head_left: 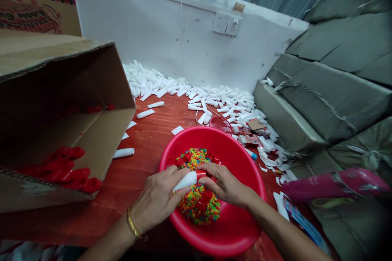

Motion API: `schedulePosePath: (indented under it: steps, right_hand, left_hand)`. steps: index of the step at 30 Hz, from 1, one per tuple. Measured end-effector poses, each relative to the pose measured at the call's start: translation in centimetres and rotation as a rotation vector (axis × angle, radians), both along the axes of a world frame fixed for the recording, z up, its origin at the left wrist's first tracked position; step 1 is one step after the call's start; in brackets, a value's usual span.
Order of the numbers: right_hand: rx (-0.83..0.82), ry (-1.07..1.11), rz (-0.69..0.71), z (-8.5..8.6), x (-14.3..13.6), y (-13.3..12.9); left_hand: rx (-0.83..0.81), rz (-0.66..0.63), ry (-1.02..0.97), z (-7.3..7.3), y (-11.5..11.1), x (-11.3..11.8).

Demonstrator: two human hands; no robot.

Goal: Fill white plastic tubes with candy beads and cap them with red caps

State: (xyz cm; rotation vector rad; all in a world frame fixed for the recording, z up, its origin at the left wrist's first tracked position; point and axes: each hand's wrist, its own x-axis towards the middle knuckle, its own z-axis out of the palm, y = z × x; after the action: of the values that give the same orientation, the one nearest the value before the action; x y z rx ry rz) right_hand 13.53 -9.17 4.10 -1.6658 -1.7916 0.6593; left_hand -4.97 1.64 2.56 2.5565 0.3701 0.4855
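Note:
Over a red plastic basin (241,236), my left hand (154,195) is closed around a white plastic tube (186,181). My right hand (229,186) pinches a small red plastic cap (201,175) at the tube's right end, and the two pieces meet. Whether the cap sits over the tube or only touches it cannot be made out. Below the hands, small multicoloured candy pellets (191,212) lie in the basin. Several loose red caps (204,201) rest among these pellets, partly hidden by my fingers.
A cardboard box (119,130) on its side at left holds red caps (73,171). White tubes (153,79) are heaped along the wall. A red mesh strainer (221,124) sits behind the basin. Wrapped bales (346,98) and a magenta cylindrical tool (324,184) stand at right.

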Motion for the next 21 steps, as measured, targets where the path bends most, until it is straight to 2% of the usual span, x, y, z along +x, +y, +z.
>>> schedulePosePath:
  steps: [3, 5, 7, 10, 12, 14, 17, 21]
  right_hand:
    - [-0.312, 0.191, -0.19, -1.3, -0.5, 0.5]
    - [-0.434, 0.296, -0.311, -1.8, -0.7, 0.8]
    - [-0.354, 0.316, -0.331, -1.8, -0.7, 0.9]
    - [-0.11, 0.272, -0.206, -0.8, -0.3, 0.5]
    - [-0.077, 0.253, -0.128, -0.4, 0.0, 0.2]
    - [-0.129, 0.244, -0.118, -0.6, 0.1, 0.0]
    - [-0.231, 0.279, -0.197, -1.7, -0.4, 0.0]
    - [-0.476, 0.405, -0.322, -3.1, -1.4, 0.0]
  left_hand:
    - [0.107, 0.002, -0.021, -0.6, -0.3, 0.3]
    - [0.135, 0.005, -0.01, -0.8, -0.4, 0.4]
    - [0.12, 0.036, 0.002, -0.7, -0.4, 0.5]
    - [0.045, 0.095, -0.006, -0.5, -0.3, 0.6]
    - [0.029, 0.089, -0.013, -0.4, -0.2, 0.6]
    - [0.073, 0.074, -0.002, -0.5, -0.3, 0.6]
    - [0.178, 0.061, 0.033, -0.7, -0.5, 0.5]
    - [0.411, 0.034, 0.035, -0.6, -1.0, 0.6]
